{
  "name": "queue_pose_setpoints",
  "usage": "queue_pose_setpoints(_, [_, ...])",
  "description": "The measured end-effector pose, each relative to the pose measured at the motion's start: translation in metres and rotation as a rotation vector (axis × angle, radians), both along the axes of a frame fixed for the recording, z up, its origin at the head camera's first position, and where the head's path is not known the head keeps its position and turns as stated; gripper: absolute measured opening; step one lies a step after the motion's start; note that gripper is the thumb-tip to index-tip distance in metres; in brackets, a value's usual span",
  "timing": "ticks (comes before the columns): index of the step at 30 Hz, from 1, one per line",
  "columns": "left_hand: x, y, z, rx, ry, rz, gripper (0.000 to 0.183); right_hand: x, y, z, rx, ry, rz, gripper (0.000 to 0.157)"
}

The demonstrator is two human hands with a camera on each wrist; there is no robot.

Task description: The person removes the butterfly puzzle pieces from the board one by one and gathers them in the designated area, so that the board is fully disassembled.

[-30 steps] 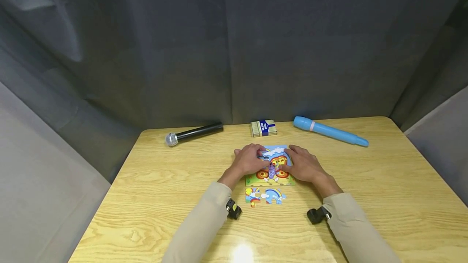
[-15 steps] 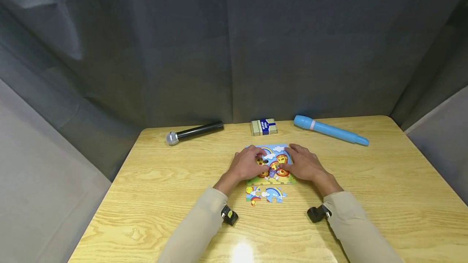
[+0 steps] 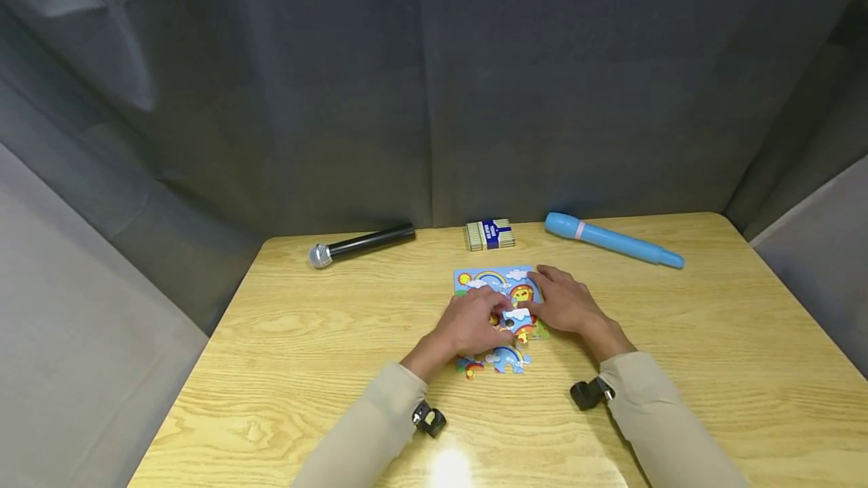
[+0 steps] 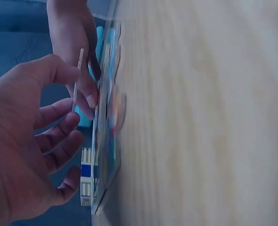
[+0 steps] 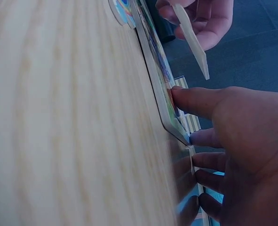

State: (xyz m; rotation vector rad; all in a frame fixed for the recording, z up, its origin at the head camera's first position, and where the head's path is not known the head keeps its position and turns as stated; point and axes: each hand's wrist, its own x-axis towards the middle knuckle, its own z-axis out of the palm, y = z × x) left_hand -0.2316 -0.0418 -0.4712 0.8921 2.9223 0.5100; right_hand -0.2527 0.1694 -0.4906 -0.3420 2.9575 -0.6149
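My left hand (image 3: 471, 322) pinches a jigsaw piece (image 3: 519, 318), printed blue, white and red, between thumb and fingers. The left wrist view shows that piece (image 4: 77, 80) edge-on, raised off the flat jigsaw puzzle (image 3: 493, 271). The puzzle carries a sun, rainbows and a butterfly, partly hidden by both hands. At its right side lies my right hand (image 3: 570, 303), its thumb touching the picture and its fingers along the edge, as the right wrist view (image 5: 256, 136) shows. Two loose jigsaw pieces, one with a rainbow (image 3: 507, 357) and one partly covered (image 3: 471, 369), lie just in front.
Along the back of the wooden table (image 3: 305, 337) lie a black microphone (image 3: 369, 242) with a silver head, a striped box (image 3: 490, 235) with a blue band and a blue stick-shaped thing (image 3: 613, 240). A dark curtain (image 3: 339, 96) hangs behind.
My left hand has moved rightward and toward me from the puzzle's left part, and a jigsaw piece now shows lifted in its fingers. My right hand has stayed at the puzzle's right side.
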Motion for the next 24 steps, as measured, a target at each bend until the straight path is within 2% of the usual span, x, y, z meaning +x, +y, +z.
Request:
queue_pose_setpoints(10, [0.019,0.016,0.003,-0.076,-0.007,-0.045,0.037,0.0,0.001,0.0,-0.014,-0.012,-0.006,0.07])
queue_pose_setpoints(18, [0.027,0.026,-0.004,-0.119,0.054,-0.121,0.035,-0.003,0.0,0.001,-0.012,-0.023,-0.004,0.07])
queue_pose_setpoints(24, [0.03,0.03,-0.005,-0.157,0.055,-0.137,0.039,-0.002,0.0,0.0,-0.009,-0.026,0.003,0.071])
